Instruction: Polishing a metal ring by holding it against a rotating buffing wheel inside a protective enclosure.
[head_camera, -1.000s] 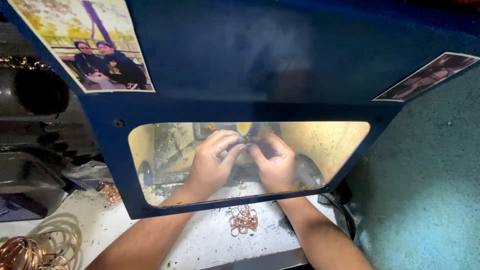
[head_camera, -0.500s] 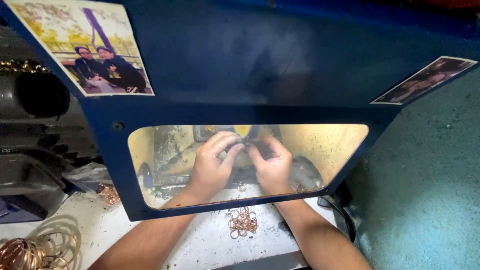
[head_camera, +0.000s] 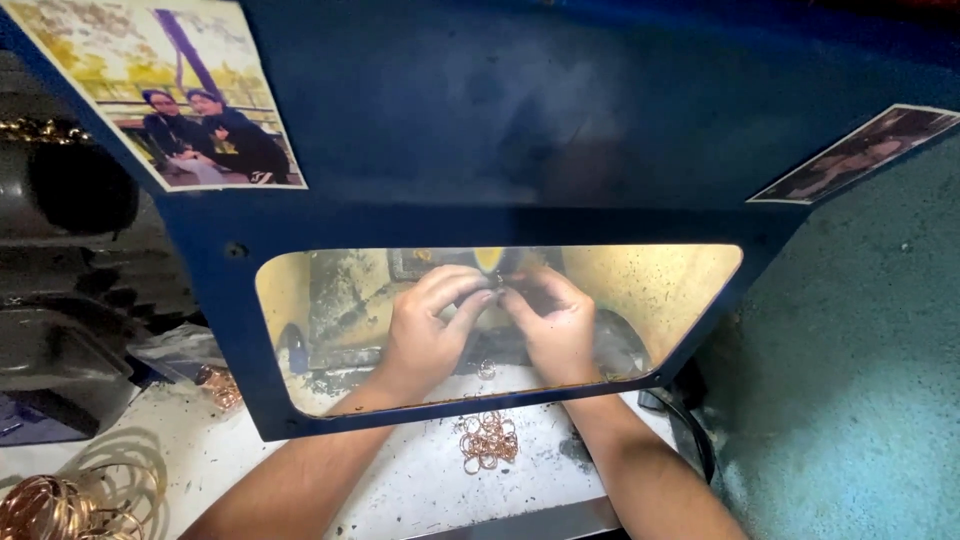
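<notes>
- Seen through the clear window (head_camera: 640, 300) of a blue shield (head_camera: 560, 120), the left hand (head_camera: 425, 325) and right hand (head_camera: 555, 325) meet at a yellow-lit spot behind that window, fingertips of both pressed together around a small dark piece (head_camera: 497, 290) (too small and blurred to name).
- The left hand's fingers are curled and pinched on that piece from its side of the window; the right hand's fingers are closed on it from the other side, the two hands touching at the tips.
- Both forearms pass under the window's lower edge, resting over the white bench (head_camera: 420, 480).
- Just below the window, between the forearms, a small pile of copper-coloured rings (head_camera: 488, 440) lies on the bench; a single ring (head_camera: 487, 370) shows just inside the window's bottom edge.
- To the left of the window, near the shield's lower corner, lies a clear bag with more rings (head_camera: 205, 370); further left and lower, at the bench's near corner, sit coils of copper wire (head_camera: 60, 505).
- Above the window, one photograph (head_camera: 165, 90) is stuck to the shield's upper left face, and a second photograph (head_camera: 860, 155) to its right edge.
- Left of the window stands dark machinery (head_camera: 70, 260); right of it, a teal wall (head_camera: 860, 380).
</notes>
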